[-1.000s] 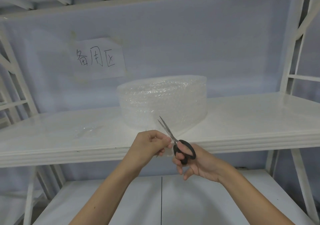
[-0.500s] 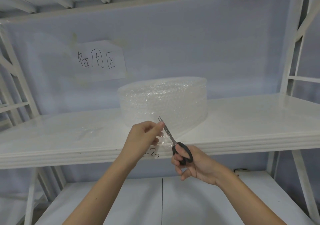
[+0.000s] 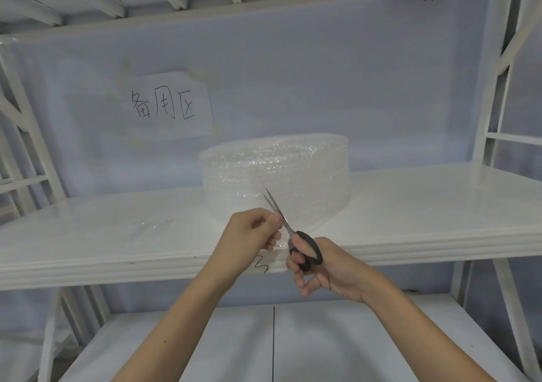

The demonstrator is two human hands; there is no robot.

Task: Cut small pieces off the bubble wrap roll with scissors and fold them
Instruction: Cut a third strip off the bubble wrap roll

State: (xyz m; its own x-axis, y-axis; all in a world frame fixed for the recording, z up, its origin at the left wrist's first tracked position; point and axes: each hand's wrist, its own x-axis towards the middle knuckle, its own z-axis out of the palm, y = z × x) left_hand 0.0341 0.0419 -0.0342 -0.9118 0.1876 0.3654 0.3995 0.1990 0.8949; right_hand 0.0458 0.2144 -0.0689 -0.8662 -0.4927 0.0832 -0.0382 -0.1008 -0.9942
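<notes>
A wide roll of clear bubble wrap [image 3: 275,176] lies flat on the white middle shelf [image 3: 410,211]. Its loose end hangs toward me over the shelf's front edge. My left hand [image 3: 252,235] pinches that loose end between thumb and fingers. My right hand [image 3: 325,267] grips black-handled scissors [image 3: 305,249]. Their blades are slightly apart and point up and left, just to the right of my left fingertips, cutting into the wrap.
A few flat clear pieces of bubble wrap [image 3: 146,226] lie on the shelf to the left. A paper sign with handwriting [image 3: 167,105] is taped to the back wall. White rack posts [image 3: 495,117] stand at both sides, and a lower shelf [image 3: 272,346] is beneath my arms.
Both hands rose a little toward the roll and then settled back slightly. The scissors have worked further into the wrap, with their blades a little apart now.
</notes>
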